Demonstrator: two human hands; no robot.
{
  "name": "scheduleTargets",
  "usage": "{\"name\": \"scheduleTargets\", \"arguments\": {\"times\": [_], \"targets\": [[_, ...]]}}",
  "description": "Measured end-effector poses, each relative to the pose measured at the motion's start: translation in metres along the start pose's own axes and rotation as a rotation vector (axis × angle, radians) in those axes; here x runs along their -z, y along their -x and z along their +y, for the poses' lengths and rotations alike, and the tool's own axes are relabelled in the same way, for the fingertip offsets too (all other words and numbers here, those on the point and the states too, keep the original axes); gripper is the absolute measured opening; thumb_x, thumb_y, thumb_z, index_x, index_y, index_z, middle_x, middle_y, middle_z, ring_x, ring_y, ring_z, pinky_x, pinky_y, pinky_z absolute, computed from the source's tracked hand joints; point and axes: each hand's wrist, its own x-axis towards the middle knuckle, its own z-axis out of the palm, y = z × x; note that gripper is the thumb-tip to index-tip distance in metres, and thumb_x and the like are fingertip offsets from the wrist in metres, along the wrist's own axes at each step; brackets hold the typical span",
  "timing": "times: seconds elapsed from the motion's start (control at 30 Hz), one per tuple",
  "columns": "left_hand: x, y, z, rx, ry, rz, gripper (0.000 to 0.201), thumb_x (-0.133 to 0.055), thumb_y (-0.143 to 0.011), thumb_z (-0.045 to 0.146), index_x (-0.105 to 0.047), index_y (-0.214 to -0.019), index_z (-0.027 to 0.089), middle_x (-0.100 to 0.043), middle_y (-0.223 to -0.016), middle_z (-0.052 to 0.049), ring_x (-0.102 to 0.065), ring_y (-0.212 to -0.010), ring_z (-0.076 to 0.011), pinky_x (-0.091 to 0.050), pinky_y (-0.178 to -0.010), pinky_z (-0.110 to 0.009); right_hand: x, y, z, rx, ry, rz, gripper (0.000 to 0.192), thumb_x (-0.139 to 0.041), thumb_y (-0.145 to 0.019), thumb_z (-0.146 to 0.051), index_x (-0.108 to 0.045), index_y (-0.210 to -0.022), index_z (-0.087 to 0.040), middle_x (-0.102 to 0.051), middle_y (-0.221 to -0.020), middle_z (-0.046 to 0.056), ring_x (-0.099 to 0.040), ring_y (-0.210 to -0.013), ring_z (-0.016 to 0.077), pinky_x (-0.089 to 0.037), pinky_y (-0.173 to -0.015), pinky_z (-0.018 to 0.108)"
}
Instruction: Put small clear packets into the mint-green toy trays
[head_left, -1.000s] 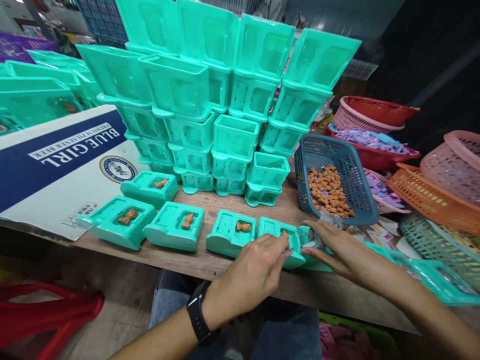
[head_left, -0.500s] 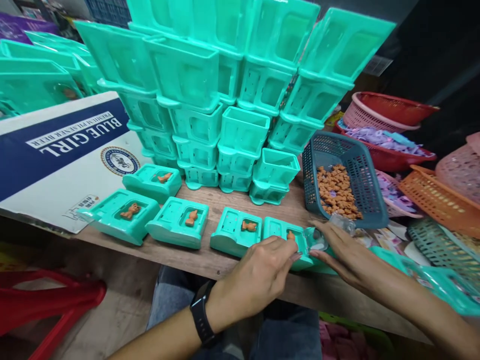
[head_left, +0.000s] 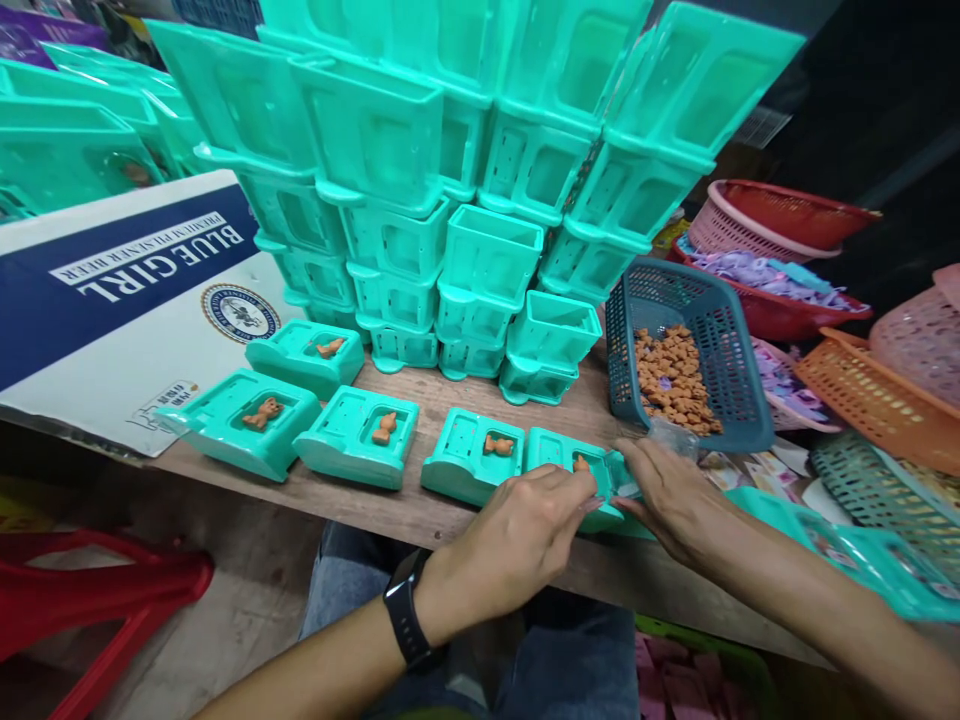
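From my seat I see both hands working on one teal tray (head_left: 559,455) lying flat near the front edge of the wooden table (head_left: 375,505), at about six o'clock in the view. The left hand (head_left: 517,540) rests on the tray's near side, fingers curled narrow with the tips pinched together right beside a small orange figure (head_left: 581,463) sitting in the tray's recess; I cannot tell whether the tips actually grip it. The right hand (head_left: 671,490) comes in from four o'clock, fingers fairly flat and close together, pressing on the tray's right end, where a bit of clear plastic (head_left: 626,480) shows beneath the fingertips. Just to the nine o'clock side lies another teal tray with its orange figure (head_left: 498,444), and three more filled trays (head_left: 352,440) run farther toward nine o'clock. At two o'clock from the hands, a blue-grey basket (head_left: 720,330) tilts on the table, holding a heap of the orange figures (head_left: 675,380). Behind, at twelve o'clock, rises a stack of empty teal trays (head_left: 465,150). A white and blue carton (head_left: 112,300) lies at ten o'clock.
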Motion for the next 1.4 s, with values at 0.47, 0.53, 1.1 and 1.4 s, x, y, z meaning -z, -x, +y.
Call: {"name": "scheduleTargets", "arguments": {"times": [0.47, 0.53, 1.1, 1.4], "targets": [[0.018, -0.018, 0.006, 0.349, 0.452, 0.367, 0.024, -0.046, -0.104, 0.035, -0.062, -0.095, 0.02, -0.072, -0.093, -0.004, -0.069, -0.094, -0.0194, -0.051, -0.086, -0.028, 0.002, -0.003, -0.041, -0.177, -0.043, 0.106, 0.055, -0.029, -0.111, -0.049, -0.041, -0.151, -0.014, -0.071, -0.125, 0.02, -0.07, -0.11, 0.0327, -0.057, -0.088, 0.049], [0.02, -0.016, 0.006, 0.383, 0.518, 0.391, 0.023, -0.047, -0.103, 0.037, -0.062, -0.095, 0.02, -0.072, -0.096, -0.005, -0.07, -0.097, -0.0206, -0.054, -0.092, -0.031, 0.0, -0.005, -0.052, -0.177, 0.005, 0.133, 0.048, -0.028, -0.112, -0.044, -0.049, -0.145, -0.016, -0.073, -0.123, 0.017, -0.07, -0.109, 0.0327, -0.056, -0.087, 0.05], [0.01, -0.009, -0.001, 0.487, 0.899, 0.51, 0.036, -0.07, -0.088, 0.054, -0.065, -0.091, 0.018, -0.074, -0.098, -0.007, -0.071, -0.101, -0.0214, -0.057, -0.098, -0.036, -0.005, -0.004, -0.074, -0.156, 0.161, 0.111, 0.057, -0.025, -0.111, -0.043, -0.06, -0.145, -0.013, -0.072, -0.132, 0.022, -0.069, -0.102, 0.038, -0.051, -0.088, 0.066], [0.005, -0.005, 0.002, 0.487, 0.696, 0.591, 0.038, -0.056, -0.098, 0.052, -0.072, -0.112, 0.02, -0.068, -0.091, -0.002, -0.059, -0.084, -0.0162, -0.05, -0.079, -0.027, 0.028, -0.042, -0.092, -0.554, -0.696, 0.301, 0.043, -0.053, -0.101, -0.061, -0.076, -0.113, -0.027, -0.082, -0.1, 0.008, -0.077, -0.088, 0.0277, -0.062, -0.076, 0.04]]}}
